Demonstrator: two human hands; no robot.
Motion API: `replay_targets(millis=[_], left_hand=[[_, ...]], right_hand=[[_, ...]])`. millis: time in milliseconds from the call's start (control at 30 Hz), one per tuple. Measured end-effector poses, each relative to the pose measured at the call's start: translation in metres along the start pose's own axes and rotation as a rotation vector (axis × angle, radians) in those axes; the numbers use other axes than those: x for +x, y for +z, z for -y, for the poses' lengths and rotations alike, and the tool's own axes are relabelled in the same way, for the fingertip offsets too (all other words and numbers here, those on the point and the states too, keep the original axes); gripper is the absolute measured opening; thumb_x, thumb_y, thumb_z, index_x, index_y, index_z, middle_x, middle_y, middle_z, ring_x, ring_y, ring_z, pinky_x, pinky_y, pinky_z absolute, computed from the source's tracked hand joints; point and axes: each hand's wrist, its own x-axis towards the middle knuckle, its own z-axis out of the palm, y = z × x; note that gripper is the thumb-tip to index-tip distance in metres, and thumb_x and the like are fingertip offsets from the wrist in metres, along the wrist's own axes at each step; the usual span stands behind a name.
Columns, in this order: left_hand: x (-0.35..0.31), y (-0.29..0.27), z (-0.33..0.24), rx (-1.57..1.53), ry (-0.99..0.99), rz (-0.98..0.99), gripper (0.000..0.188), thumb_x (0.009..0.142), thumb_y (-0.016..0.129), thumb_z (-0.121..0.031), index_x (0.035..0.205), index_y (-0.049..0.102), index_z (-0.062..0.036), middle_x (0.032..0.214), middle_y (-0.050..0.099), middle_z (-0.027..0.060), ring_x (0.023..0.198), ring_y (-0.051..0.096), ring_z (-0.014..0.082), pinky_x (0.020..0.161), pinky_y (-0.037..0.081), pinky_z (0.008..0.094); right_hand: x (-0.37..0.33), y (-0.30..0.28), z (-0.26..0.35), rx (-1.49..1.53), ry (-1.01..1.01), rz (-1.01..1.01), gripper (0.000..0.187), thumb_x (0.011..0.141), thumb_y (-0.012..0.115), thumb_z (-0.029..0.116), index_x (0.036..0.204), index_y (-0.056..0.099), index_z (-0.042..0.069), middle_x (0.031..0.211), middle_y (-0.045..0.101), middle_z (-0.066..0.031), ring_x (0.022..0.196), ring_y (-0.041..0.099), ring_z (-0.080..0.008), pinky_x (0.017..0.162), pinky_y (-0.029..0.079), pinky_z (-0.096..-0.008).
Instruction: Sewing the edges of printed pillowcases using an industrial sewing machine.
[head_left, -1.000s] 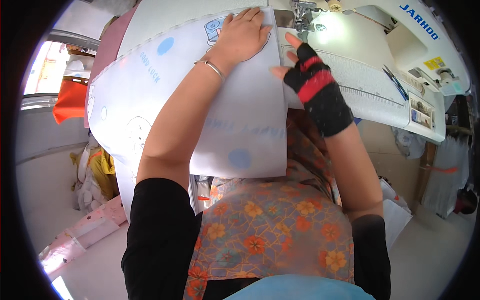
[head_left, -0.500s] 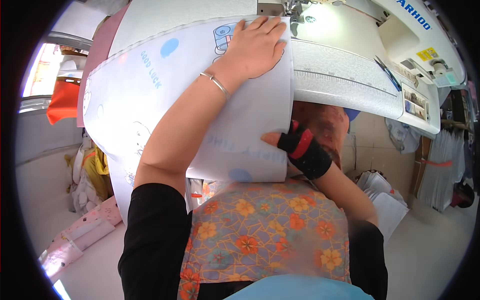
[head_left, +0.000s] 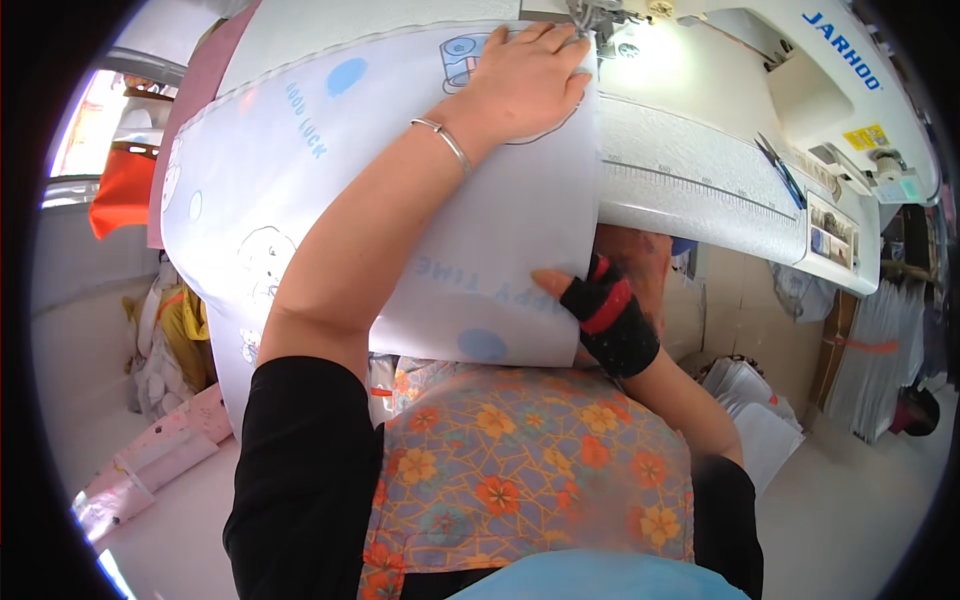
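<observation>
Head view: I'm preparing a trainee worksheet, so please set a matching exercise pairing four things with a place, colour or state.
Things:
1. Left hand
2. Right hand
3. Bracelet
4. Apron

Descriptions:
A. Silver
B. In a black and red glove
C. Floral, with orange and yellow
D. Bare, palm down on the printed sheet

Pairs: 1-D, 2-B, 3-A, 4-C

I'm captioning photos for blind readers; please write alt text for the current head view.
A bare left hand lies flat on a white sheet with blue prints, near a white sewing machine. The right hand, in a black-and-red glove, rests its bare thumb on the sheet by its right edge. Dark scissors lie on the white worktable.
</observation>
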Motion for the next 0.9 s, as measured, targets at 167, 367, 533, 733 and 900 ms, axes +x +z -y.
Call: replay_targets(millis=[167,367,533,733,900], left_hand=[[0.001,-0.007,0.019,-0.258,0.166,-0.009,0.036,0.091,0.058,-0.026,0.120,0.059,-0.0052,0.129,0.059,0.0138,0.118,0.055,0.0329,0.102,0.041,0.0441],[-0.129,-0.077,0.164,-0.138,-0.056,-0.337,0.021,0.080,0.062,-0.006,0.100,0.065,-0.0028,0.104,0.066,0.0186,0.098,0.062,0.0379,0.087,0.051,0.0439],[-0.329,-0.192,0.353,0.444,-1.137,0.044,0.040,0.087,0.060,-0.035,0.111,0.066,-0.0036,0.110,0.066,0.0232,0.104,0.063,0.0387,0.091,0.049,0.0445],[-0.346,-0.207,0.402,0.420,-1.253,0.173,0.041,0.088,0.059,-0.036,0.114,0.063,-0.0042,0.112,0.066,0.0231,0.108,0.061,0.0381,0.093,0.048,0.0458],[-0.327,-0.199,0.385,0.608,-1.161,0.214,0.030,0.093,0.046,-0.023,0.110,0.062,-0.0039,0.112,0.066,0.0224,0.109,0.062,0.0370,0.093,0.049,0.0464]], right_hand=[[-0.005,0.013,0.009,-0.336,-0.246,-0.240,0.065,0.067,0.078,0.032,0.119,0.061,-0.001,0.111,0.065,-0.0117,0.109,0.056,-0.0249,0.098,0.043,-0.0369],[-0.013,0.006,-0.009,-0.205,-0.225,-0.115,0.057,0.074,0.073,0.026,0.123,0.058,0.000,0.114,0.064,-0.0096,0.108,0.058,-0.0230,0.095,0.045,-0.0358],[-0.004,-0.012,-0.025,-0.055,-0.142,-0.070,0.047,0.083,0.069,0.020,0.125,0.058,0.002,0.118,0.062,-0.0080,0.108,0.058,-0.0209,0.092,0.047,-0.0355],[0.007,-0.037,-0.042,-0.410,-0.527,-0.149,0.061,0.078,0.073,0.028,0.129,0.052,0.000,0.117,0.059,-0.0105,0.107,0.058,-0.0230,0.092,0.046,-0.0375],[-0.005,-0.033,-0.032,-0.339,-0.429,-0.219,0.067,0.076,0.073,0.030,0.130,0.050,-0.001,0.121,0.055,-0.0123,0.108,0.056,-0.0272,0.094,0.045,-0.0388]])
